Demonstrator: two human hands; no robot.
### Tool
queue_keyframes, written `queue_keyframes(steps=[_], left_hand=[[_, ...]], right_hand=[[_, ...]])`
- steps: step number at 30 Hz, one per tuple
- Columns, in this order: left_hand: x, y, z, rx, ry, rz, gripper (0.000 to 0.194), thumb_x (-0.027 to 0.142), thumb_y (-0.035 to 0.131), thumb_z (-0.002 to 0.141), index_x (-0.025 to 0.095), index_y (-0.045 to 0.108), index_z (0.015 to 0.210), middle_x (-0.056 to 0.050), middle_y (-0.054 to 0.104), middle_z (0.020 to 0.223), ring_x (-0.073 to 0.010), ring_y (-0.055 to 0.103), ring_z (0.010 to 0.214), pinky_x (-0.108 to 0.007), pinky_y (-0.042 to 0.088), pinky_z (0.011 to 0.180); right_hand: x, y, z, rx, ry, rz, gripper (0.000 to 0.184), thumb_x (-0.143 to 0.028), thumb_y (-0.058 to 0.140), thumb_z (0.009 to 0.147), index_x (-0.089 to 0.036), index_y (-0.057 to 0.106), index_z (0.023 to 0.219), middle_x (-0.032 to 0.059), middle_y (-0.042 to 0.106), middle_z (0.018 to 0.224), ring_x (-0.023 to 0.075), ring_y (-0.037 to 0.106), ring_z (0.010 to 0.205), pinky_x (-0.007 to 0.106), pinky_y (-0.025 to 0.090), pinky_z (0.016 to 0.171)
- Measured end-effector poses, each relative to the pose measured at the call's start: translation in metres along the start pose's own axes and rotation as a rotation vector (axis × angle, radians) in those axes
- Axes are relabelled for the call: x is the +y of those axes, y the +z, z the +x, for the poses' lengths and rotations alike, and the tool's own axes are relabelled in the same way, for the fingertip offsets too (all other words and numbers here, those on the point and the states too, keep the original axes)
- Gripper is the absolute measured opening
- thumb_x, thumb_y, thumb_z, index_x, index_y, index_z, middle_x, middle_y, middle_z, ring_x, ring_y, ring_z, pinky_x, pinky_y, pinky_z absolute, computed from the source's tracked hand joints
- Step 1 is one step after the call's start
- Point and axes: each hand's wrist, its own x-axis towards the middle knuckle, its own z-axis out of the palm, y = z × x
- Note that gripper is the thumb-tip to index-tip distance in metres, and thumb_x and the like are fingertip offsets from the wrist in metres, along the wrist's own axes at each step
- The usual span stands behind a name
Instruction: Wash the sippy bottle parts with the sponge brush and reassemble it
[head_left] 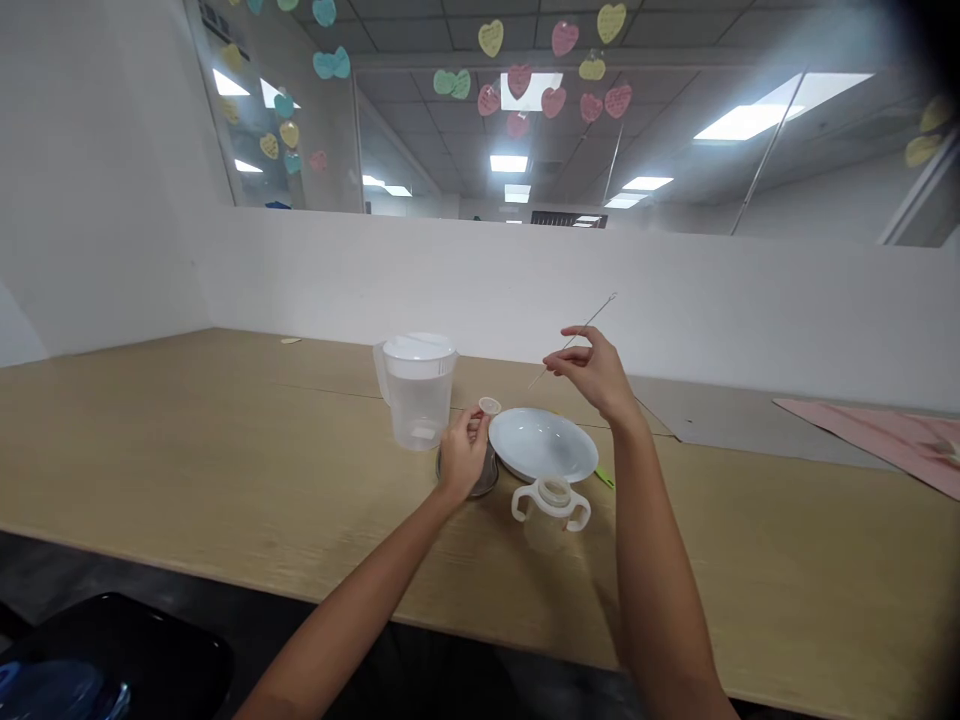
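My left hand (463, 452) is closed on a small round whitish cap (490, 406), held up by the fingertips at the left rim of a white bowl (577, 450). Beneath that hand sits a grey round dish (486, 478), partly covered by it. My right hand (596, 375) pinches a thin wire rod (600, 308) above the bowl. The rod slants, its upper end finishing in a small hook or loop and its lower end pointing down toward the bowl. In front of the bowl stands a clear cup with a white two-handled collar (551, 500), its top uncovered.
A lidded translucent pitcher (421, 395) stands left of the bowl. Something green (604, 478) pokes out at the bowl's right. Farther right lie a grey sheet (720, 430) and a pink sheet (855, 430). A wall with windows rises behind the wooden table (225, 450).
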Motion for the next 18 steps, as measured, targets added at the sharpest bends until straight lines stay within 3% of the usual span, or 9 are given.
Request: queue_keyframes(steps=[3,6,13,18], left_hand=[[0.006,0.010,-0.004,-0.061,-0.040,-0.126,0.020,0.032,0.047,0.081,0.017,0.054,0.093,-0.006,0.066,0.087,-0.0159,0.063,0.077,-0.027,0.049,0.068],[0.008,0.018,-0.008,-0.149,-0.022,-0.234,0.019,0.032,0.048,0.081,0.017,0.053,0.092,-0.006,0.065,0.092,-0.0165,0.062,0.085,-0.028,0.048,0.075],[0.004,0.021,-0.013,-0.304,-0.010,-0.305,0.020,0.033,0.048,0.081,0.016,0.054,0.090,-0.006,0.063,0.095,-0.0170,0.059,0.089,-0.028,0.046,0.078],[0.002,0.021,-0.015,-0.340,-0.018,-0.273,0.022,0.035,0.046,0.082,0.016,0.055,0.090,-0.005,0.063,0.092,-0.0173,0.058,0.088,-0.029,0.044,0.080]], right_hand=[[-0.027,-0.001,-0.011,-0.111,-0.063,0.064,0.038,-0.029,0.067,0.062,-0.018,0.054,0.097,-0.0010,0.064,0.066,0.0118,0.059,0.063,0.028,0.047,0.066],[-0.037,-0.002,-0.018,-0.212,-0.091,0.040,0.030,-0.029,0.064,0.065,-0.016,0.058,0.091,-0.0003,0.064,0.066,0.0122,0.060,0.065,0.026,0.048,0.065],[-0.022,0.009,-0.015,-0.546,0.003,-0.160,0.006,-0.017,0.061,0.063,-0.015,0.062,0.068,0.0010,0.064,0.065,0.0121,0.060,0.063,0.021,0.046,0.057],[-0.015,0.018,-0.014,-0.560,0.033,-0.293,0.009,-0.012,0.056,0.064,-0.015,0.063,0.070,0.0011,0.064,0.065,0.0117,0.059,0.063,0.021,0.044,0.057]])
